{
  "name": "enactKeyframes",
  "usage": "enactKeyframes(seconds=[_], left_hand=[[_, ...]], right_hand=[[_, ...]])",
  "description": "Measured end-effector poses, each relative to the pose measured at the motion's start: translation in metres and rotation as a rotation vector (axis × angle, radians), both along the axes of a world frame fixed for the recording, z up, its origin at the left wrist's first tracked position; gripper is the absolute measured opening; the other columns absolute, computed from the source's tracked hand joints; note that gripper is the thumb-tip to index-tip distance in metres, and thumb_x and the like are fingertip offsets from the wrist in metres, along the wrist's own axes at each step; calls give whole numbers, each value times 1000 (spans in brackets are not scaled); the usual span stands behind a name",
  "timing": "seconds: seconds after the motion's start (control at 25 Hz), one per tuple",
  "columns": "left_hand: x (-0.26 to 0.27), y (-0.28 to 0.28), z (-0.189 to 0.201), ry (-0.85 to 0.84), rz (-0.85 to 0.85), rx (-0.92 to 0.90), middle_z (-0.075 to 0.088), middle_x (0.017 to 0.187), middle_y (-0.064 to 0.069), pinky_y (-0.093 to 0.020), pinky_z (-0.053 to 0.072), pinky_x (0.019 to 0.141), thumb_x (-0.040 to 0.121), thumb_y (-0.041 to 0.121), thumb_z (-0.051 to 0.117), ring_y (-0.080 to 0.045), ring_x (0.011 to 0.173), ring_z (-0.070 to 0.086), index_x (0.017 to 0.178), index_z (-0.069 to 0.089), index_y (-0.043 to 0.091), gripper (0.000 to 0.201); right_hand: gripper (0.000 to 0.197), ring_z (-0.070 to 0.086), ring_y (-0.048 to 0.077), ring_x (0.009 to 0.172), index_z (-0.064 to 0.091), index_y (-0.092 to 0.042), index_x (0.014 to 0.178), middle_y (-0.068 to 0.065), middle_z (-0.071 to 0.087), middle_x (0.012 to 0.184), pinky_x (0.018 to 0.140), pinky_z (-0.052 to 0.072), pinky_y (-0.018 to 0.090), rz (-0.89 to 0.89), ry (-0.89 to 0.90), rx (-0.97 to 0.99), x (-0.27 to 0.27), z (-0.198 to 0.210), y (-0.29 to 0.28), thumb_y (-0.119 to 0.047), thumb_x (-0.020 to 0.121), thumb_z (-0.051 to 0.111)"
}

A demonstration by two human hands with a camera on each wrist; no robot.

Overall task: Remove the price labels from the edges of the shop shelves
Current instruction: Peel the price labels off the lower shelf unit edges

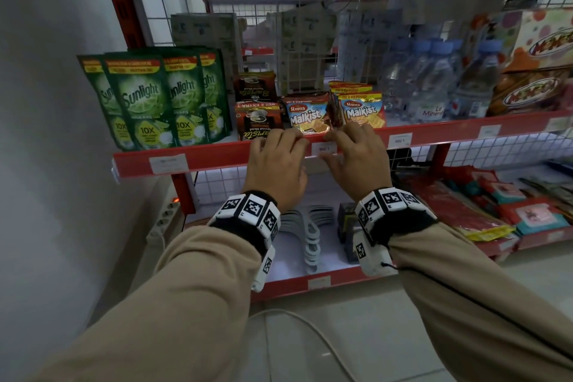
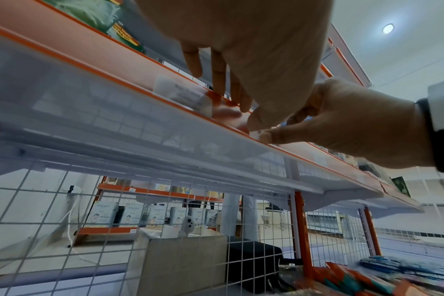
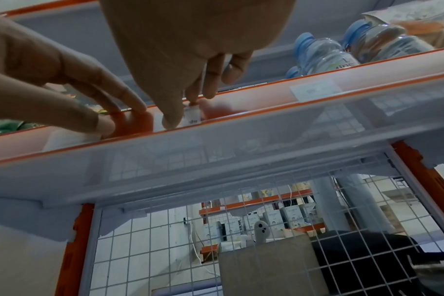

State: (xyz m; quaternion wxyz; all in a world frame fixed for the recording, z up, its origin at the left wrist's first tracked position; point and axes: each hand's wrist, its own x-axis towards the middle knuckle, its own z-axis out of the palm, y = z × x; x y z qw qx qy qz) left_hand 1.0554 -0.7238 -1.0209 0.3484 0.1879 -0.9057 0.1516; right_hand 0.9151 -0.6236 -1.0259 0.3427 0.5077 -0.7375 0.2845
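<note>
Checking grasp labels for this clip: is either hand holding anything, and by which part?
The right hand pinches the price label by its left end; the left hand only presses the shelf edge strip.

The long red metal shelf edge (image 1: 217, 154) has small white paper price labels (image 1: 323, 148) with dark print, 1 between both hands. Above the hands sit green Sunlight soap pouches (image 1: 141, 99) with yellow and red tops, orange and blue Malkist cracker packs (image 1: 305, 113), and clear water bottles with blue caps (image 1: 434, 77). Both wrists wear white bands with black square patterns (image 1: 251, 211).
</note>
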Motion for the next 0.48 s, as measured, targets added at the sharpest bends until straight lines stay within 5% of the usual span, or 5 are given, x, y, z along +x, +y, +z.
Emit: enactKeyframes(seconds=[0.24,0.48], left_hand=[[-3,1,-6,30,9,21,48,127,-2,-39,35,87,77,36,58,-24,112,44,138,41,20,66],[-7,4,-9,46,26,27,49,120,-4,-39,34,84,74,37,61,-25,108,44,124,52,19,54]], right_hand=[[40,41,29,99,55,-15,100,9,47,106,78,37,38,-63,-90,65,3,11,-8,-37,69,67],[40,45,25,99,51,-18,103,2,52,104,81,31,37,-43,-46,214,3,20,-4,-35,70,65]])
